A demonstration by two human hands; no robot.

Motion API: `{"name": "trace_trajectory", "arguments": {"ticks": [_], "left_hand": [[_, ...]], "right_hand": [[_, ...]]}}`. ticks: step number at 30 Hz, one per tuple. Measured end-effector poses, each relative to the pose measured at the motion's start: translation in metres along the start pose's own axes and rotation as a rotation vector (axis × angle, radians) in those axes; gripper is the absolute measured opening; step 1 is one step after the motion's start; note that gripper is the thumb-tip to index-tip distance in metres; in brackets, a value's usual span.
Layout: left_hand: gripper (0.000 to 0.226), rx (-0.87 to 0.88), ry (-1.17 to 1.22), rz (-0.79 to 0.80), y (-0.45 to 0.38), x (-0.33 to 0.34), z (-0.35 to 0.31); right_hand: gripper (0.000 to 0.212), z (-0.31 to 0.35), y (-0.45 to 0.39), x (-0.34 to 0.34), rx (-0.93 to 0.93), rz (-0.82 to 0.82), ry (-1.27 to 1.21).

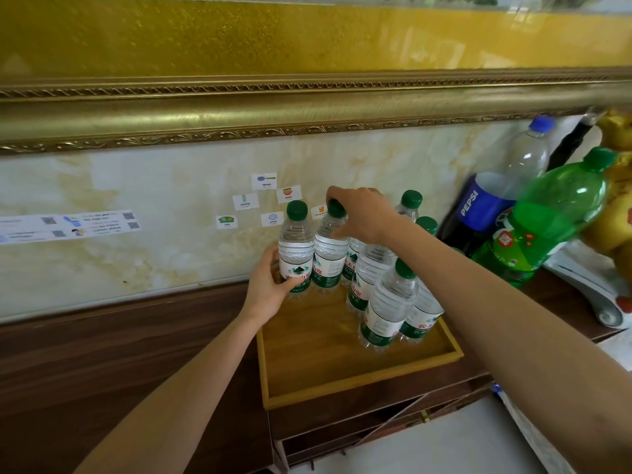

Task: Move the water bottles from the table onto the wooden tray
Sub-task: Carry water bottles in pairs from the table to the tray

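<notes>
A wooden tray [307, 388] lies on the dark table, with several clear water bottles with green caps standing along its far and right sides. My left hand [268, 285] grips the body of the far-left bottle [295, 248] at its label. My right hand [362, 213] pinches the green cap of the bottle beside it [330, 258] from above. Both bottles stand upright at the tray's far left corner. More bottles, such as the nearest one [388, 306], crowd the right half. The tray's near left part is bare wood.
A large Pepsi bottle [485, 206] and a green soda bottle [547, 220] stand to the right of the tray, next to a golden figurine [615, 200]. The wall with small stickers [266, 200] rises just behind the tray. Dark table surface [102, 354] stretches left.
</notes>
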State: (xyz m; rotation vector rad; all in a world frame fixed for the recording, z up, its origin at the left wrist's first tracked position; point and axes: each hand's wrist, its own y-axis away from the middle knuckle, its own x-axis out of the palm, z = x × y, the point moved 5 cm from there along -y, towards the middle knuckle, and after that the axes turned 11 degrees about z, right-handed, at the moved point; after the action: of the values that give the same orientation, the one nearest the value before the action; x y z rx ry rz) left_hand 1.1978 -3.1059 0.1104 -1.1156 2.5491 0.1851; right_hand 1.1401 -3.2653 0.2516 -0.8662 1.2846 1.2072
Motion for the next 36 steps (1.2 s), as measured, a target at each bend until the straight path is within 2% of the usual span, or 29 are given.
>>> {"name": "trace_trajectory", "arguments": {"ticks": [4,8,10,13,15,18,21,25,27,30,36], "left_hand": [[0.073,0.002,-0.003,0.010,0.001,0.001,0.001],[0.079,-0.084,-0.066,0.092,-0.002,-0.007,-0.001],[0.080,-0.135,-0.067,0.074,0.004,-0.019,-0.007],[0.064,-0.216,-0.073,0.103,0.028,-0.038,-0.017],[0.048,-0.247,-0.166,0.134,0.054,-0.054,-0.020],[0.033,-0.254,-0.375,-0.024,0.106,-0.090,-0.019],[0.037,-0.348,-0.627,-0.200,0.177,-0.115,-0.025],[0.043,-0.618,-0.845,-0.277,0.287,-0.130,-0.026],[0.045,-0.773,-0.828,-0.308,0.353,-0.136,-0.017],[0.047,-0.963,-0.679,-0.384,0.461,-0.140,-0.008],[0.050,-1.259,-0.538,-0.638,0.684,-0.130,-0.012]], "right_hand": [[0.039,0.004,0.005,0.000,0.021,-0.034,0.017],[0.054,0.010,0.014,0.000,0.023,-0.064,-0.010],[0.062,0.014,0.020,-0.002,0.007,-0.092,-0.060],[0.059,0.029,0.029,-0.010,-0.063,-0.162,-0.110],[0.052,0.046,0.034,-0.018,-0.152,-0.215,-0.134],[0.044,0.086,0.033,-0.014,-0.348,-0.200,-0.166],[0.039,0.147,0.032,0.018,-0.592,-0.053,-0.136],[0.032,0.242,0.061,0.080,-0.838,0.139,-0.066],[0.033,0.292,0.090,0.108,-0.961,0.229,-0.032],[0.037,0.368,0.147,0.142,-1.152,0.298,0.040],[0.041,0.525,0.302,0.216,-1.469,0.415,0.177]]}}
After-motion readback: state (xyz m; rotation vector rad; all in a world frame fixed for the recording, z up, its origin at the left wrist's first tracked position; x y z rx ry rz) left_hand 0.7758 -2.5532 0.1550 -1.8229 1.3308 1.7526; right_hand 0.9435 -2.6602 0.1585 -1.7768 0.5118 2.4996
